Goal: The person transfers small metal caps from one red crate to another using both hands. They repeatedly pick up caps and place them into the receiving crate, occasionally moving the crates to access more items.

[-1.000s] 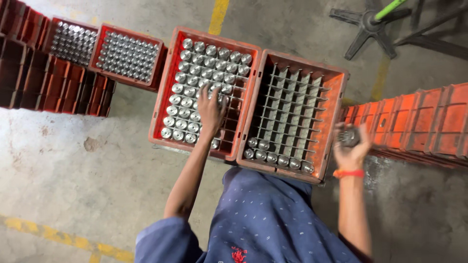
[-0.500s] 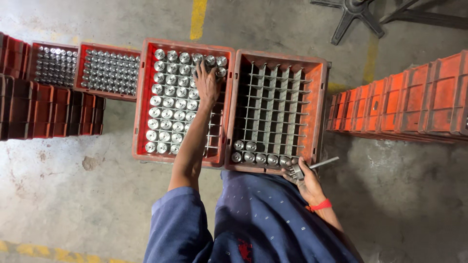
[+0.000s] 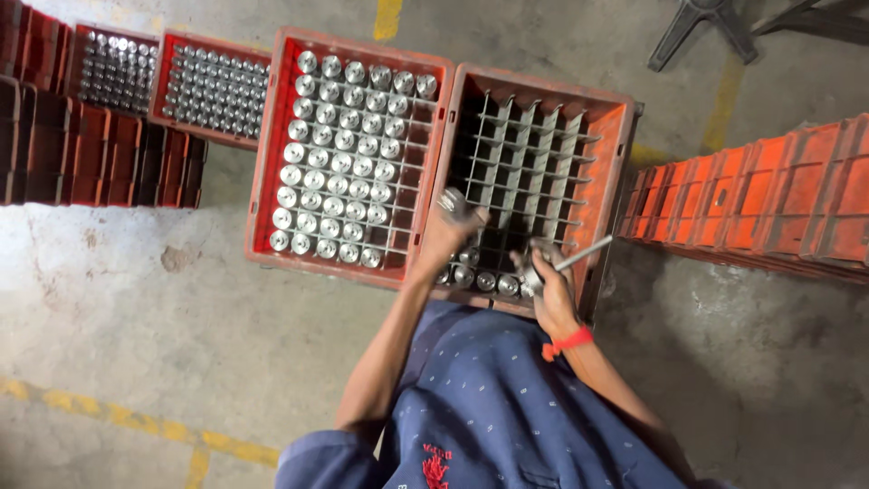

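Concrete floor (image 3: 136,344), red plastic divider crates (image 3: 534,118); left hand (image 3: 450,231) pinches silver metal cylinder (image 3: 452,201), right hand (image 3: 548,281) grips thin metal rod (image 3: 584,253).

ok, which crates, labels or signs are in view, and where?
Full crate: centre, red plastic, grid of silver metal parts.
Near-empty crate: right of it, red-orange, dividers, one row of parts at its near edge.
Two far crates: upper left, red, filled.
Stacked crates: right, orange.
No readable labels, signs or screens.

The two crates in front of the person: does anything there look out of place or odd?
Nothing looks spilled or broken. The left crate is full of metal cylinders; the right crate has only one row. The one oddity is a thin metal rod sticking out sideways from the right hand.
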A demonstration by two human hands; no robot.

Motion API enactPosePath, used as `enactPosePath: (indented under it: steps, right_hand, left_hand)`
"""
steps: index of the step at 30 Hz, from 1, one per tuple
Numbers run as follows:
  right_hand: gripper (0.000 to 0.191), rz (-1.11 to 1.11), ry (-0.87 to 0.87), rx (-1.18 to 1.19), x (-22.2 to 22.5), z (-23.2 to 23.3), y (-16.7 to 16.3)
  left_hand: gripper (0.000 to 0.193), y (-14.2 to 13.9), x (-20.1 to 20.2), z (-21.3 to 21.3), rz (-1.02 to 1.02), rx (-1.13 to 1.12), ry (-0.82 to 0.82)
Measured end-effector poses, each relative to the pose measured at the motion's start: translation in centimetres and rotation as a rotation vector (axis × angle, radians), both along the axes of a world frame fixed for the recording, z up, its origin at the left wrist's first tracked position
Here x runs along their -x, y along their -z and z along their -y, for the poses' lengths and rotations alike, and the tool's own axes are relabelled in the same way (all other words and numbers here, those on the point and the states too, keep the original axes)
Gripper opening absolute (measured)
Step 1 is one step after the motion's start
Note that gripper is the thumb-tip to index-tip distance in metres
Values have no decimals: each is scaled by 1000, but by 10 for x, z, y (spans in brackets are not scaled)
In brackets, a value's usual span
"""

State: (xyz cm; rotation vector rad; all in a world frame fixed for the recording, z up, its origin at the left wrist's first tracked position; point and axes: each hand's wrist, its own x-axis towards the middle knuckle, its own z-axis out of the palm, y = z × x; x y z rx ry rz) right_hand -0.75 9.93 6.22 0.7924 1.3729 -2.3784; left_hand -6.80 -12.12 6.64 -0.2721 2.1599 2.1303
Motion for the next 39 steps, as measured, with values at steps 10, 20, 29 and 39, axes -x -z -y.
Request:
enactPosePath:
  steps: [10, 20, 29, 39]
  right_hand:
    - [17, -294, -2, 10, 6, 47, -17]
    - [19, -24, 22, 130, 0, 10, 45]
    - [16, -76, 171, 129, -3, -37, 58]
    - [16, 5, 155, 108, -28, -42, 57]
  left_hand:
    - [41, -2, -90, -40, 156, 545, 332]
    - [59, 7, -106, -22, 192, 488, 547]
    - [69, 59, -109, -9, -485, 833, 460]
    - [27, 29, 33, 67, -364, 1003, -100]
